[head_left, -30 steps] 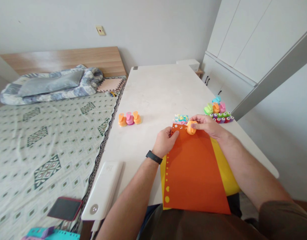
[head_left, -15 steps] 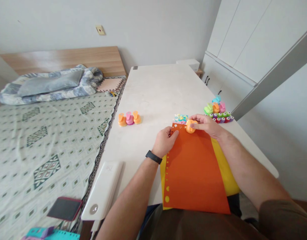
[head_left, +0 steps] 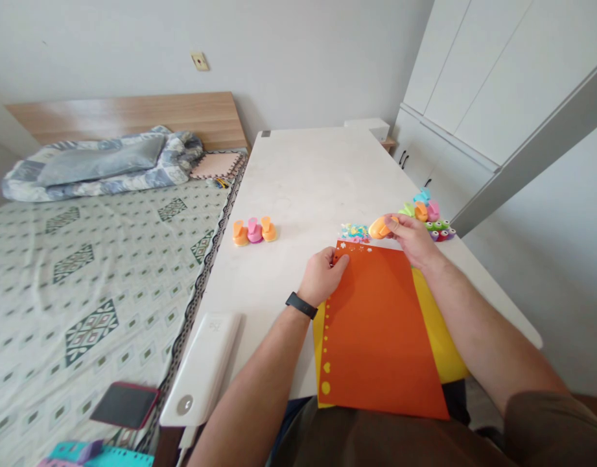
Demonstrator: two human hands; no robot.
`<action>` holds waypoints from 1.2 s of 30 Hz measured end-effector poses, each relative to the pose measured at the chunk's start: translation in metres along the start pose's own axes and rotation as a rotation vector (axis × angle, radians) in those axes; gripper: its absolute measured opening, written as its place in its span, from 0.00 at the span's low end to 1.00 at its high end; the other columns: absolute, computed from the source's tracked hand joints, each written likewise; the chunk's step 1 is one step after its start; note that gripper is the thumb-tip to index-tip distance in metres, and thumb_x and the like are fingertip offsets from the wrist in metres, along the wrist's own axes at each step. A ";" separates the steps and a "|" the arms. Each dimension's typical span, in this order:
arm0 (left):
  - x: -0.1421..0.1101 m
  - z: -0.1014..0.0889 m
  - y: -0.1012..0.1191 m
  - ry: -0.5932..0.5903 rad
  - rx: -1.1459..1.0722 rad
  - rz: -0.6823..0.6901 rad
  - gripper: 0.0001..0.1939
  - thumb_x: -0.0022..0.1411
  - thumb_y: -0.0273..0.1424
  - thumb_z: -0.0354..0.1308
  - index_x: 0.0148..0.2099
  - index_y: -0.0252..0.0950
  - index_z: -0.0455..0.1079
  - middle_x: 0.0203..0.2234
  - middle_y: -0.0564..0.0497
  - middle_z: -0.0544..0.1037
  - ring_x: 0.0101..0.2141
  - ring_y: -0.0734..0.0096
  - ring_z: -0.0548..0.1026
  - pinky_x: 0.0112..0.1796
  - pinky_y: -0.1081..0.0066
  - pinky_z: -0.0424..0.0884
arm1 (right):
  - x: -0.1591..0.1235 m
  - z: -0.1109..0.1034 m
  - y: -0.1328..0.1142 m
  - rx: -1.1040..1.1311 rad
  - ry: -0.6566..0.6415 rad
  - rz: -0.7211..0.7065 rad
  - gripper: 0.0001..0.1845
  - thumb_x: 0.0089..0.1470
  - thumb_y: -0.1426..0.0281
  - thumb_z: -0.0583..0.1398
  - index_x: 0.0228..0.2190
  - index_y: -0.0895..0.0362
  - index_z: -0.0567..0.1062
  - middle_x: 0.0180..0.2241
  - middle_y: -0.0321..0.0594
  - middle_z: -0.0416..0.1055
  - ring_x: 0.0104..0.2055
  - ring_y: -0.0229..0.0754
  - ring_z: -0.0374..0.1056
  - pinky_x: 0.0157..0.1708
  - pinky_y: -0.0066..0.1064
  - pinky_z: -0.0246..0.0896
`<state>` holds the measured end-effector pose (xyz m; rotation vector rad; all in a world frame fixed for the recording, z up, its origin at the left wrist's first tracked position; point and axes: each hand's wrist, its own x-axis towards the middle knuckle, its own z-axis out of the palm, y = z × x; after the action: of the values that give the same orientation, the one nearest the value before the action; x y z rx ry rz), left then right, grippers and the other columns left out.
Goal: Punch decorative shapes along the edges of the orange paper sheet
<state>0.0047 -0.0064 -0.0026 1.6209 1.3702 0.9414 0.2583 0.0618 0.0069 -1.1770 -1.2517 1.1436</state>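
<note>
My left hand pinches the upper left edge of an orange sheet of paper, thumb on top. Shaped holes run down the sheet's left edge and along part of its top edge. Beneath it lies a yellow sheet, showing at both sides. My right hand holds an orange craft paper punch, tilted, just beyond the sheet's top edge and apart from it. A small heap of coloured paper cut-outs lies on the table left of the punch.
Three punches stand in a row on the white table at left. More punches and several small stampers stand at right, partly behind my right hand. A white power bank lies near the left edge, beside the bed.
My right hand has drawn the orange punch off the sheet's top edge, away and slightly right, and turned it. A further cut-out hole now shows there. My left hand keeps its hold.
</note>
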 end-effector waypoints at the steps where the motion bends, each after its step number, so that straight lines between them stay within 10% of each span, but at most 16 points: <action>1: 0.000 0.000 0.000 0.004 0.005 -0.001 0.16 0.66 0.44 0.57 0.33 0.37 0.68 0.23 0.56 0.69 0.25 0.74 0.63 0.26 0.72 0.52 | 0.000 0.000 0.000 -0.001 0.010 -0.003 0.22 0.52 0.50 0.70 0.40 0.52 0.81 0.41 0.42 0.81 0.42 0.48 0.75 0.44 0.41 0.70; 13: 0.001 0.001 -0.001 0.031 0.091 0.000 0.15 0.66 0.41 0.56 0.31 0.36 0.67 0.22 0.57 0.68 0.24 0.75 0.61 0.27 0.71 0.51 | 0.003 0.011 -0.006 -0.033 -0.021 0.006 0.23 0.52 0.49 0.69 0.42 0.51 0.81 0.41 0.41 0.81 0.40 0.45 0.75 0.35 0.35 0.65; 24: -0.001 0.000 0.000 0.045 0.077 0.013 0.17 0.65 0.41 0.56 0.28 0.37 0.61 0.20 0.58 0.64 0.23 0.75 0.60 0.27 0.70 0.51 | 0.020 0.069 -0.070 -0.165 -0.257 -0.049 0.24 0.53 0.47 0.69 0.40 0.53 0.80 0.41 0.45 0.81 0.42 0.48 0.76 0.38 0.36 0.67; 36: -0.007 0.000 0.009 0.028 0.100 0.118 0.15 0.66 0.38 0.56 0.28 0.38 0.61 0.20 0.58 0.64 0.23 0.75 0.60 0.28 0.69 0.51 | 0.035 0.084 -0.051 -0.368 -0.076 -0.279 0.28 0.50 0.50 0.71 0.46 0.53 0.76 0.43 0.44 0.80 0.44 0.48 0.75 0.47 0.40 0.71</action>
<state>0.0069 -0.0138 0.0052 1.7862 1.3714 0.9813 0.1729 0.0940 0.0582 -1.1834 -1.6768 0.7777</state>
